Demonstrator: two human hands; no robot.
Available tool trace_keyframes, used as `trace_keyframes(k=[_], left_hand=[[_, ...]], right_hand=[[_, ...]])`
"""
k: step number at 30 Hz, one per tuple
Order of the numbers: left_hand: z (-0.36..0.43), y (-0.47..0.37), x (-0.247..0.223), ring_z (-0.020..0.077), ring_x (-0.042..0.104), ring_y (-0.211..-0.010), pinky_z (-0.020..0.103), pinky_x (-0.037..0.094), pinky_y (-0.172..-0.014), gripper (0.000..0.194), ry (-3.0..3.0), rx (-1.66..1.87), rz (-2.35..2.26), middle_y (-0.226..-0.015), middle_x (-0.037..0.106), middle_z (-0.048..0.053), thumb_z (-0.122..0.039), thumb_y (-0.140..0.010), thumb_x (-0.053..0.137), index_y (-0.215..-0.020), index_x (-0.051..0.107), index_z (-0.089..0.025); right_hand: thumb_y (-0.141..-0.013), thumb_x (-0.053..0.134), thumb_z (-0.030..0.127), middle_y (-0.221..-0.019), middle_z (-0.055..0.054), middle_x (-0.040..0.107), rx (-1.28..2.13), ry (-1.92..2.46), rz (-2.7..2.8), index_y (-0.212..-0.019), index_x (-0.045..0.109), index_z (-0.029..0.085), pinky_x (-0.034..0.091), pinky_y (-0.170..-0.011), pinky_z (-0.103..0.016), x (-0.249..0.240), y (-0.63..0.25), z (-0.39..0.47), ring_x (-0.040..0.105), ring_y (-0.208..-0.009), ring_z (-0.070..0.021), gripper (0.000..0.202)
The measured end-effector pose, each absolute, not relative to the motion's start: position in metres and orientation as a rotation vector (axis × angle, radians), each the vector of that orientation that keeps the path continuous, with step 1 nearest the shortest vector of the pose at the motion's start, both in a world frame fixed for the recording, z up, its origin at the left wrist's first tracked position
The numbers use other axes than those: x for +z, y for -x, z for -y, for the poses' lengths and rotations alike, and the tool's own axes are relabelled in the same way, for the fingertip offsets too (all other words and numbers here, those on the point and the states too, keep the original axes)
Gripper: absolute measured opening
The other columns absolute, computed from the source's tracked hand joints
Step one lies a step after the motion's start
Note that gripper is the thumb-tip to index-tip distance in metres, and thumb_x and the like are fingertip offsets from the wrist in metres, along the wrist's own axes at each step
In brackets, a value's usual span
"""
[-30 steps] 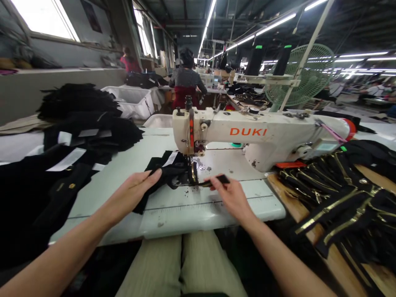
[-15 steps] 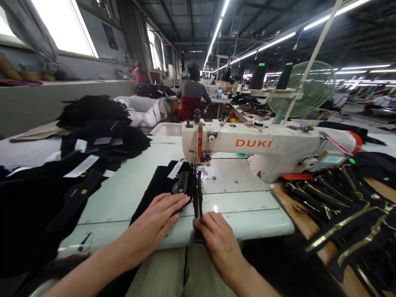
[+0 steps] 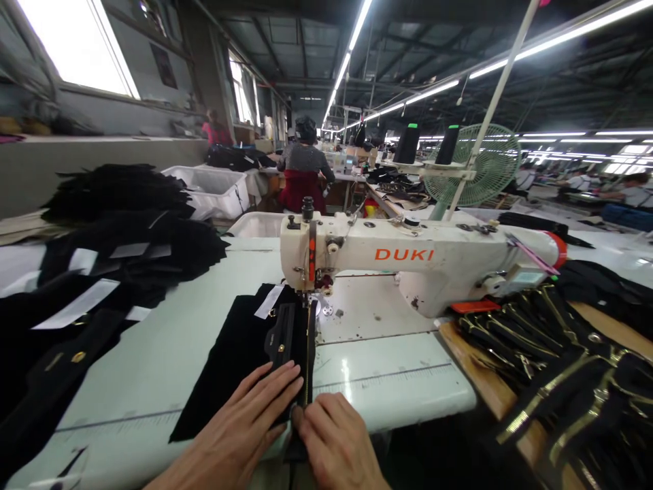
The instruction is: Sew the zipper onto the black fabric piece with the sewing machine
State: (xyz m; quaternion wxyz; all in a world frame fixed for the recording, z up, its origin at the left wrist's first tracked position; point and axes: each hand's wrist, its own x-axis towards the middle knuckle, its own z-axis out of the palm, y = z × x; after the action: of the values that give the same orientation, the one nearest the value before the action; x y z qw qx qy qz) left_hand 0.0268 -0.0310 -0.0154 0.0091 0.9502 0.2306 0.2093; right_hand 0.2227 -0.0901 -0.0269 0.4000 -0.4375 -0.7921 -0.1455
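A black fabric panel (image 3: 224, 361) lies on the pale green sewing table, its far end by the needle of the white sewing machine (image 3: 367, 252). Along the panel's right edge runs a black zipper strip (image 3: 309, 340) with gold teeth, reaching under the presser area. My left hand (image 3: 255, 415) rests flat on the panel, fingers stretched beside the strip. With fingers closed, my right hand (image 3: 331, 435) pinches the near end of the zipper strip at the table's front edge. A black piece with a gold stud (image 3: 280, 347) sits on the panel.
Black fabric pieces with white labels (image 3: 117, 252) are piled at the left. Black strips with gold zippers (image 3: 551, 381) cover a wooden board (image 3: 459, 340) at the right. Behind the machine are a white bin (image 3: 214, 190), a green fan (image 3: 474, 163) and a seated person (image 3: 305, 163).
The view has shifted, so the machine appears lower and further left. The panel now lies flatter and more of it shows. My hands remain on the panel and strip, closer together.
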Motion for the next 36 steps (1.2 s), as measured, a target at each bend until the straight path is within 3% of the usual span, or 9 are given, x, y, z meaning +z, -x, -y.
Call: trace_keyframes(k=[8, 17, 20, 24, 27, 31, 34, 36], left_hand=[[0.025, -0.024, -0.014, 0.0194, 0.045, -0.138, 0.037, 0.031, -0.117, 0.064, -3.017, 0.52, -0.663, -0.153, 0.045, 0.002, -0.011, -0.099, 0.042, -0.158, 0.022, -0.027], [0.032, -0.028, -0.007, 0.0212, 0.052, -0.133, 0.038, 0.04, -0.112, 0.059, -3.039, 0.548, -0.633, -0.149, 0.051, 0.006, -0.008, -0.099, 0.038, -0.155, 0.032, -0.024], [0.034, -0.025, -0.004, 0.0249, 0.052, -0.133, 0.04, 0.043, -0.111, 0.058, -2.925, 0.476, -0.691, -0.151, 0.049, 0.005, -0.02, -0.099, 0.052, -0.153, 0.035, -0.027], [0.033, -0.021, 0.001, 0.0335, 0.051, -0.133, 0.05, 0.044, -0.109, 0.08, -2.763, 0.387, -0.755, -0.151, 0.048, 0.004, -0.039, -0.084, 0.077, -0.153, 0.036, -0.034], [0.03, -0.02, 0.008, 0.0365, 0.05, -0.133, 0.054, 0.043, -0.108, 0.08, -2.719, 0.297, -0.748, -0.15, 0.049, 0.005, -0.051, -0.08, 0.078, -0.15, 0.042, -0.034], [0.026, -0.02, 0.013, 0.0333, 0.047, -0.136, 0.051, 0.039, -0.112, 0.079, -2.732, 0.242, -0.685, -0.153, 0.046, 0.005, -0.054, -0.085, 0.073, -0.152, 0.037, -0.035], [0.02, -0.024, 0.013, 0.0322, 0.041, -0.14, 0.05, 0.033, -0.115, 0.084, -2.778, 0.315, -0.612, -0.159, 0.034, 0.003, -0.044, -0.085, 0.076, -0.155, 0.029, -0.036], [0.013, -0.027, 0.012, 0.0303, 0.041, -0.141, 0.048, 0.032, -0.116, 0.078, -2.812, 0.368, -0.536, -0.16, 0.03, 0.003, -0.031, -0.09, 0.072, -0.155, 0.029, -0.036]], right_hand=[[-0.104, 0.033, 0.007, -0.07, -0.004, 0.056, -0.264, 1.131, 2.081, -0.085, 0.065, 0.015, 0.04, -0.054, -0.034, -0.02, -0.228, 0.094, 0.051, -0.064, -0.0193, 0.038], [-0.105, 0.036, 0.01, -0.07, -0.003, 0.058, -0.278, 1.081, 2.077, -0.089, 0.065, 0.012, 0.041, -0.053, -0.032, -0.023, -0.234, 0.095, 0.052, -0.064, -0.018, 0.034], [-0.104, 0.037, 0.008, -0.068, -0.003, 0.058, -0.294, 1.051, 2.074, -0.09, 0.065, 0.011, 0.039, -0.052, -0.032, -0.023, -0.236, 0.093, 0.051, -0.061, -0.0175, 0.032], [-0.101, 0.039, 0.005, -0.069, -0.004, 0.059, -0.258, 1.074, 2.082, -0.093, 0.065, 0.011, 0.04, -0.053, -0.031, -0.033, -0.232, 0.097, 0.054, -0.061, -0.0179, 0.028], [-0.096, 0.046, 0.006, -0.069, -0.002, 0.058, -0.204, 1.157, 2.039, -0.09, 0.065, 0.018, 0.043, -0.055, -0.029, -0.04, -0.238, 0.101, 0.056, -0.062, -0.0179, 0.024], [-0.085, 0.048, 0.001, -0.088, -0.002, 0.063, 0.164, 1.107, 2.155, -0.102, 0.065, 0.026, 0.051, -0.062, -0.024, -0.024, -0.264, 0.084, 0.062, -0.075, -0.0165, 0.034], [-0.077, 0.041, -0.005, -0.11, -0.008, 0.063, 0.137, 1.252, 2.088, -0.122, 0.06, 0.022, 0.054, -0.084, -0.035, -0.005, -0.274, 0.051, 0.06, -0.1, -0.0221, 0.056], [-0.074, 0.041, -0.007, -0.124, -0.01, 0.06, 0.062, 1.304, 2.14, -0.131, 0.057, 0.02, 0.052, -0.095, -0.043, 0.0, -0.273, 0.027, 0.056, -0.113, -0.0259, 0.064]])
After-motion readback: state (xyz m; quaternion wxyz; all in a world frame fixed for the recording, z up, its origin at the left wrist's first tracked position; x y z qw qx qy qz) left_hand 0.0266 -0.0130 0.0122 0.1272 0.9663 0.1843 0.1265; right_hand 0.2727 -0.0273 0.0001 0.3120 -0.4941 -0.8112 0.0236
